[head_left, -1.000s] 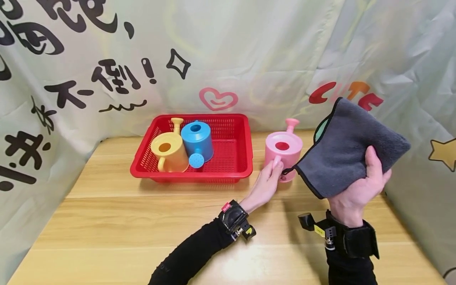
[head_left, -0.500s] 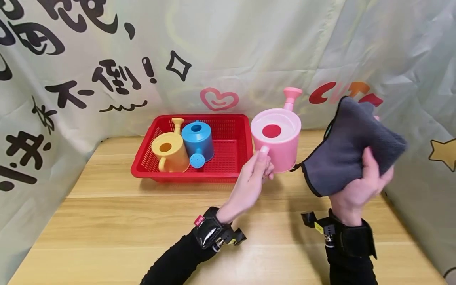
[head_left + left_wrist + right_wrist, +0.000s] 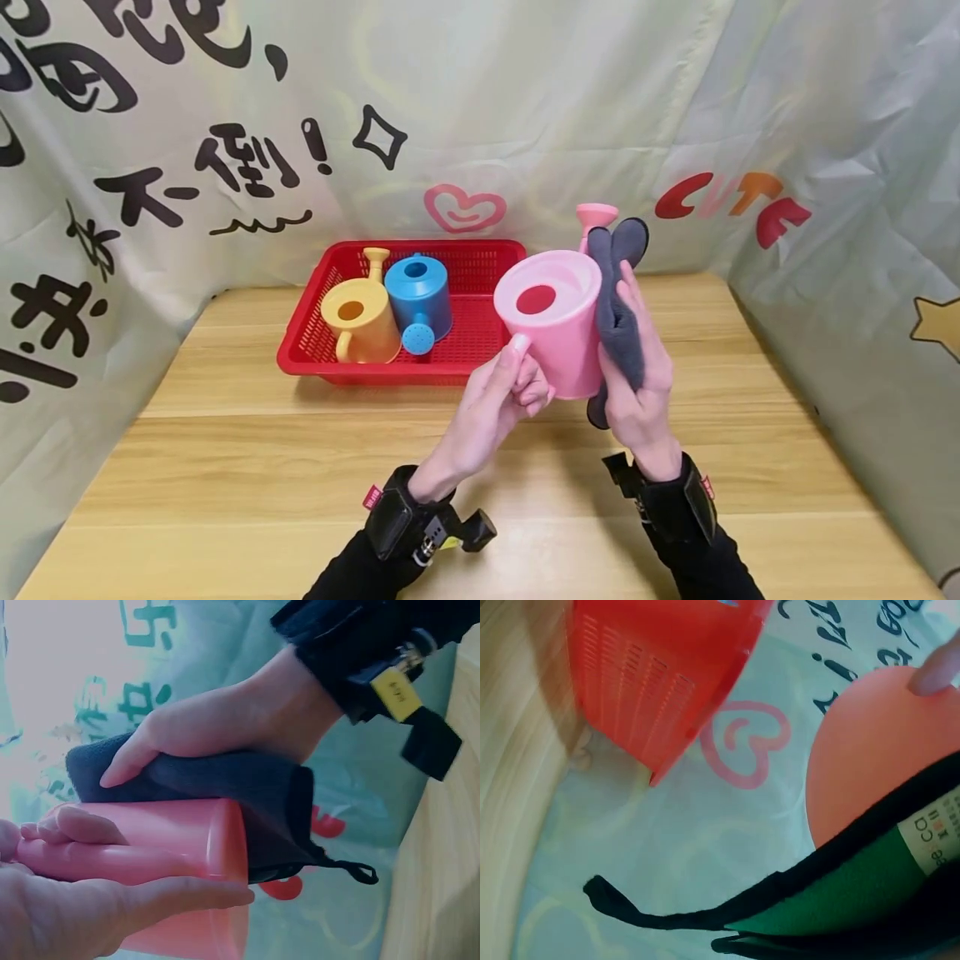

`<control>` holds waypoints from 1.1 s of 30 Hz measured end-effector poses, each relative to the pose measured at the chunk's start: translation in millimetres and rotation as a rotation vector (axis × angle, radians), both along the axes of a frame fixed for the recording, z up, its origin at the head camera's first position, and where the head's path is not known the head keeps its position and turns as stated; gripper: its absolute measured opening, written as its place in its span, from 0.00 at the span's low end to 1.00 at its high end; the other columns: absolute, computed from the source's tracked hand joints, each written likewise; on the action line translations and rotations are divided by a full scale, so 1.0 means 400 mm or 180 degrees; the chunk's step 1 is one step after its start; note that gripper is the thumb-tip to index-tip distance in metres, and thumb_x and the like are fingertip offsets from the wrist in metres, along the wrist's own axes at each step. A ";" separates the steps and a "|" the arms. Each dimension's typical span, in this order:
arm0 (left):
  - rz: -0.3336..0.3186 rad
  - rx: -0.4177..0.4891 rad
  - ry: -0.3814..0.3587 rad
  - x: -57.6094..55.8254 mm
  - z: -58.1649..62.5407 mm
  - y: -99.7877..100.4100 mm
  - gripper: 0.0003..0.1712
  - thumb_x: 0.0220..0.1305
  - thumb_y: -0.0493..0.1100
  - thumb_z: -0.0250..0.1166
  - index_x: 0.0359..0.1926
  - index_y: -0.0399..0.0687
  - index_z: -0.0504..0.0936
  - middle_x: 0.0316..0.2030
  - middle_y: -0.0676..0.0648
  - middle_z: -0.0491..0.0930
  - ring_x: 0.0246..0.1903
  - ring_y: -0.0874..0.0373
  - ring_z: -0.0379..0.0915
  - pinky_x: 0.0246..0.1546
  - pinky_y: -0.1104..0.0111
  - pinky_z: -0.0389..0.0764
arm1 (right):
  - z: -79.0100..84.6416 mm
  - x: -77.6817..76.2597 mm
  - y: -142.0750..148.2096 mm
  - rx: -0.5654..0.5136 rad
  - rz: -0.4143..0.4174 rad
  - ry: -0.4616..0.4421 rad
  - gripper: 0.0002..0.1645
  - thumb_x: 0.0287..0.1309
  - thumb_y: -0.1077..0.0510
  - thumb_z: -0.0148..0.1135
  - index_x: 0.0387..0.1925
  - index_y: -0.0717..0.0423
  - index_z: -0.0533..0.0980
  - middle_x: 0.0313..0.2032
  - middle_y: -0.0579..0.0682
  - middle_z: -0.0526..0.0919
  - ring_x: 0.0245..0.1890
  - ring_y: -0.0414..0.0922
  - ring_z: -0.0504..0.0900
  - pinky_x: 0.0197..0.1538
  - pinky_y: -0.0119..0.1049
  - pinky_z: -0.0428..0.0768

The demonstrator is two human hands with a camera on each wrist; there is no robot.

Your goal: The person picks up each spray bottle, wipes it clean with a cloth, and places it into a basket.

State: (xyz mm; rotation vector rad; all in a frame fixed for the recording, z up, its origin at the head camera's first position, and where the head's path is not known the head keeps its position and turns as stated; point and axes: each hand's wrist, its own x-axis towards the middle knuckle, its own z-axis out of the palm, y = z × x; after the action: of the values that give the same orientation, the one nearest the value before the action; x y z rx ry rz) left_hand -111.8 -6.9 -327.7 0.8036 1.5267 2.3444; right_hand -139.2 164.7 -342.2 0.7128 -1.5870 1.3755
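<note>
My left hand (image 3: 483, 408) grips the handle of a pink toy watering can (image 3: 558, 354), held up off the table with its rose pointing away. Against the can's right side, my right hand (image 3: 648, 387) holds a folded dark grey cloth (image 3: 621, 321), thumb on the near side and fingers fairly straight along it. In the left wrist view the cloth (image 3: 217, 780) lies along the can's wall (image 3: 172, 825). The right wrist view shows the can's flat round base (image 3: 877, 750) and the cloth's green side (image 3: 840, 904), with a label and hanging loop.
A red plastic basket (image 3: 405, 369) stands left of the can at the back of the wooden table (image 3: 300, 467). Inside are a yellow watering can (image 3: 367, 329) and a blue one (image 3: 416, 292), leaving room at its right. A printed curtain (image 3: 540, 100) closes off the back and sides.
My left hand has lifted the pink watering can off the table and brought it left and nearer. My right hand has moved left, bringing the cloth against the can's side.
</note>
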 end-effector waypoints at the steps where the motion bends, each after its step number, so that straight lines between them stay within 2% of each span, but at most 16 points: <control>1: -0.0008 0.0035 -0.0030 0.001 0.000 -0.006 0.25 0.81 0.56 0.41 0.30 0.43 0.55 0.26 0.50 0.58 0.27 0.61 0.58 0.39 0.70 0.66 | -0.002 0.000 -0.005 0.0080 -0.0035 0.0048 0.27 0.66 0.65 0.57 0.64 0.74 0.69 0.71 0.64 0.68 0.74 0.54 0.67 0.76 0.43 0.66; 5: -0.0017 0.0173 -0.0115 0.002 0.003 -0.022 0.24 0.80 0.58 0.44 0.30 0.46 0.57 0.26 0.52 0.57 0.27 0.61 0.57 0.41 0.70 0.68 | -0.008 -0.001 -0.025 0.0364 -0.0269 0.0287 0.29 0.69 0.55 0.58 0.65 0.67 0.71 0.72 0.62 0.68 0.74 0.54 0.67 0.75 0.43 0.66; 10: -0.0058 0.0190 -0.0068 0.007 0.010 -0.033 0.23 0.79 0.58 0.44 0.31 0.47 0.58 0.25 0.52 0.58 0.27 0.62 0.59 0.38 0.72 0.67 | -0.012 0.001 -0.052 0.0681 -0.0566 0.0552 0.29 0.69 0.50 0.56 0.66 0.60 0.72 0.73 0.57 0.67 0.75 0.55 0.64 0.77 0.48 0.62; 15: -0.0116 0.0145 -0.0260 0.016 0.020 -0.039 0.22 0.79 0.58 0.44 0.32 0.49 0.59 0.25 0.54 0.59 0.26 0.63 0.57 0.34 0.74 0.64 | -0.020 0.012 -0.077 0.0901 -0.0752 0.0587 0.31 0.69 0.47 0.53 0.69 0.55 0.71 0.75 0.55 0.65 0.76 0.58 0.61 0.78 0.53 0.59; 19: -0.0185 0.0048 -0.0352 0.019 0.020 -0.037 0.24 0.77 0.62 0.46 0.32 0.49 0.60 0.26 0.54 0.59 0.26 0.63 0.57 0.34 0.74 0.64 | -0.027 0.017 -0.090 0.0922 -0.0725 0.0483 0.32 0.70 0.48 0.51 0.71 0.56 0.68 0.76 0.56 0.62 0.77 0.59 0.59 0.79 0.54 0.57; 21: -0.0224 -0.0015 -0.0292 0.019 0.018 -0.036 0.27 0.76 0.64 0.47 0.31 0.46 0.59 0.26 0.54 0.58 0.26 0.63 0.57 0.34 0.73 0.63 | -0.030 0.018 -0.092 0.0871 -0.0632 0.0382 0.33 0.70 0.49 0.51 0.71 0.57 0.67 0.76 0.56 0.61 0.78 0.57 0.58 0.79 0.52 0.56; 24: -0.0271 -0.0140 -0.0084 0.018 0.014 -0.037 0.30 0.77 0.62 0.45 0.30 0.39 0.56 0.25 0.51 0.58 0.26 0.62 0.57 0.34 0.73 0.63 | -0.032 0.020 -0.090 0.0735 -0.0418 0.0232 0.34 0.68 0.53 0.52 0.72 0.60 0.65 0.77 0.58 0.59 0.78 0.57 0.57 0.79 0.48 0.59; 28: -0.0326 -0.0375 0.0137 0.021 0.013 -0.038 0.30 0.80 0.57 0.42 0.32 0.33 0.55 0.25 0.44 0.57 0.27 0.62 0.58 0.34 0.73 0.65 | -0.028 0.026 -0.079 0.0412 0.0062 -0.0100 0.39 0.60 0.65 0.53 0.74 0.60 0.61 0.78 0.56 0.56 0.79 0.57 0.53 0.79 0.44 0.60; 30: -0.0332 -0.0532 0.0197 0.024 0.013 -0.038 0.29 0.81 0.56 0.41 0.32 0.34 0.57 0.25 0.41 0.57 0.27 0.61 0.60 0.34 0.73 0.65 | -0.021 0.029 -0.074 0.0240 0.0271 -0.0257 0.43 0.55 0.70 0.50 0.75 0.61 0.59 0.79 0.56 0.54 0.80 0.56 0.51 0.79 0.44 0.57; 33: -0.0310 -0.0814 0.0334 0.029 0.018 -0.041 0.28 0.81 0.57 0.39 0.32 0.36 0.59 0.25 0.38 0.59 0.28 0.62 0.61 0.34 0.73 0.67 | -0.008 0.033 -0.067 0.0002 0.0510 -0.0453 0.44 0.55 0.73 0.45 0.76 0.64 0.55 0.79 0.57 0.54 0.80 0.54 0.50 0.80 0.44 0.54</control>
State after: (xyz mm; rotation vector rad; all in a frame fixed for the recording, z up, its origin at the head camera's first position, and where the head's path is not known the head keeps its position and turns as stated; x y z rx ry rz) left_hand -100.2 -23.3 -320.3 0.9246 1.7425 2.0143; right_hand -125.9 137.9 -345.5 0.7707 -1.6700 1.5724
